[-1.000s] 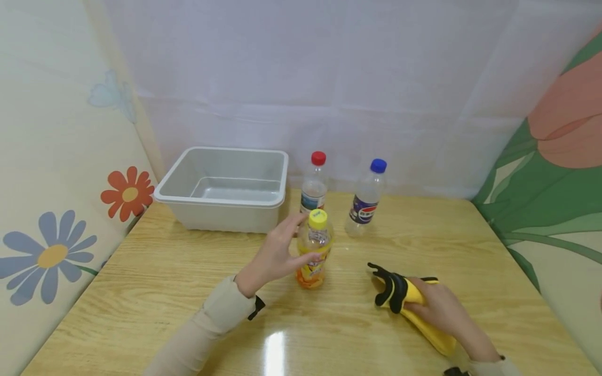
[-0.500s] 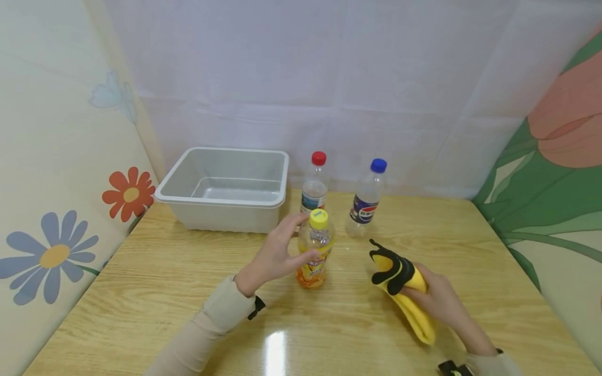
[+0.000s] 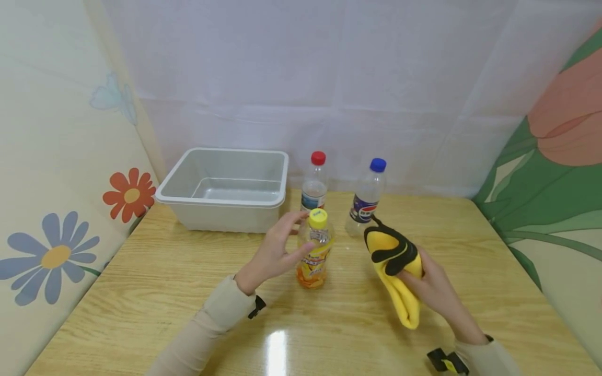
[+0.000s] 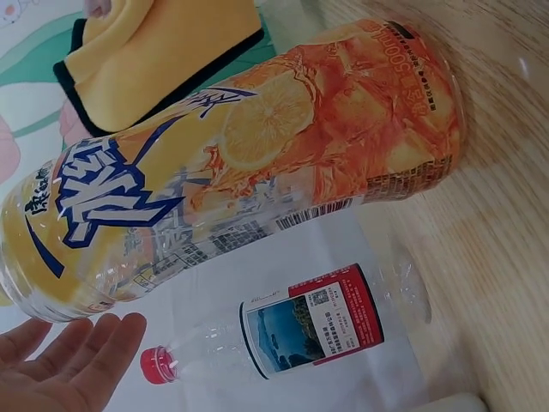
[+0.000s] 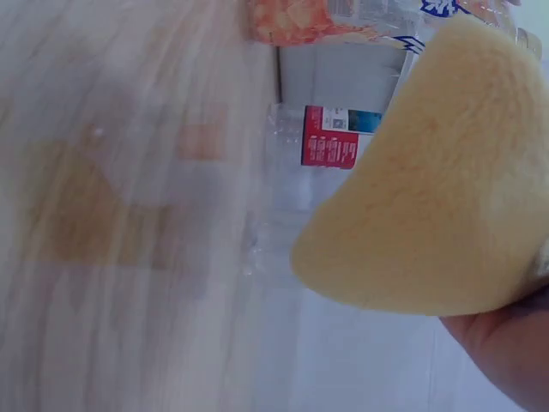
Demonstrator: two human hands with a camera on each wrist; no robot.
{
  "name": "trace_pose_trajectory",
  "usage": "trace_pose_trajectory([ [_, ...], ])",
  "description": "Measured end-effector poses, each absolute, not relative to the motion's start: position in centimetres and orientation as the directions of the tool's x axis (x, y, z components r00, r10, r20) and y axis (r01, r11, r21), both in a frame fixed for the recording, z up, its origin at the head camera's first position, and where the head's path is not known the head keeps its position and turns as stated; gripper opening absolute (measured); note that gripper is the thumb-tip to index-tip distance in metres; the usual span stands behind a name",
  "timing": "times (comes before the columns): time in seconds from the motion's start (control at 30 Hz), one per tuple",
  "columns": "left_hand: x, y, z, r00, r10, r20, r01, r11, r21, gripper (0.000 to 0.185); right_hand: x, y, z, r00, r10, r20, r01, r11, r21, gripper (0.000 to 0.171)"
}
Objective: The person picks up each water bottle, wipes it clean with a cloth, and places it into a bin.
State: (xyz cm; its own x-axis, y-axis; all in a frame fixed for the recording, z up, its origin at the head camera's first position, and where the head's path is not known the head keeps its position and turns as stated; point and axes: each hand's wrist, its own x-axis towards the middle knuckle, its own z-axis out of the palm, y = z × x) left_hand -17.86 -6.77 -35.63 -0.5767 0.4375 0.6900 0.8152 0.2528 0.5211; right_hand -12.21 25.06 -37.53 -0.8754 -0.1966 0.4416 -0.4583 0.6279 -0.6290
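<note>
An iced tea bottle (image 3: 312, 269) with a yellow cap stands upright on the table. My left hand (image 3: 269, 256) is curved round its upper part, thumb at the front and fingers behind. In the left wrist view, fingertips (image 4: 120, 330) show beside the upper end of the bottle; the thumb is out of sight there. To the right, my right hand (image 3: 437, 290) grips a folded yellow cloth (image 3: 405, 303) with black edging, raised off the table. In the right wrist view the cloth (image 5: 429, 206) covers most of the fingers.
Behind the iced tea stands a red-capped clear bottle (image 3: 313, 190). A blue-capped clear bottle (image 3: 364, 209) with a Pepsi label is to its right. At the back left sits a grey plastic bin (image 3: 226, 216). A white cloth backdrop (image 3: 400, 78) hangs behind the table.
My right hand has lifted the cloth and moved it up and left, closer to the bottles. My left thumb has shifted slightly left; the iced tea label looks slightly turned.
</note>
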Motion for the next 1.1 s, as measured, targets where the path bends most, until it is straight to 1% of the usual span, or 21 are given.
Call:
trace_pose_trajectory([
  [0.17, -17.8, -6.6, -35.5, -0.571, 0.432, 0.698, 0.820, 0.260, 0.510, 0.059, -12.5, 24.4, -36.9, -0.882, -0.187, 0.432, -0.454, 0.581, -0.676, 0.049],
  [0.3, -17.8, -6.6, -35.4, -0.575, 0.429, 0.697, 0.817, 0.267, 0.510, 0.059, -12.8, 23.8, -36.5, -0.883, -0.186, 0.432, -0.461, 0.526, -0.715, 0.047],
  [0.43, -17.7, -6.5, -35.4, -0.564, 0.434, 0.703, 0.826, 0.268, 0.497, 0.057, -13.0, 23.0, -36.2, -0.871, -0.190, 0.454, -0.487, 0.459, -0.743, 0.044],
  [0.6, -17.7, -6.5, -35.5, -0.550, 0.435, 0.714, 0.835, 0.273, 0.477, 0.055, -13.4, 21.8, -35.8, -0.860, -0.212, 0.464, -0.510, 0.373, -0.775, 0.047],
  [0.77, -17.8, -6.5, -35.6, -0.561, 0.430, 0.707, 0.827, 0.273, 0.491, 0.057, -13.9, 20.6, -35.6, -0.855, -0.215, 0.471, -0.518, 0.332, -0.788, 0.051],
  [0.9, -18.0, -6.4, -35.6, -0.567, 0.436, 0.699, 0.823, 0.263, 0.503, 0.058, -14.3, 19.9, -35.5, -0.857, -0.193, 0.478, -0.515, 0.337, -0.788, 0.056],
  [1.0, -18.1, -6.4, -35.6, -0.573, 0.444, 0.689, 0.818, 0.250, 0.519, 0.059, -14.4, 19.4, -35.5, -0.840, -0.193, 0.507, -0.542, 0.341, -0.768, 0.058],
  [1.1, -18.2, -6.3, -35.7, -0.578, 0.448, 0.682, 0.812, 0.235, 0.534, 0.058, -14.7, 19.0, -35.6, -0.810, -0.213, 0.547, -0.586, 0.325, -0.742, 0.058],
])
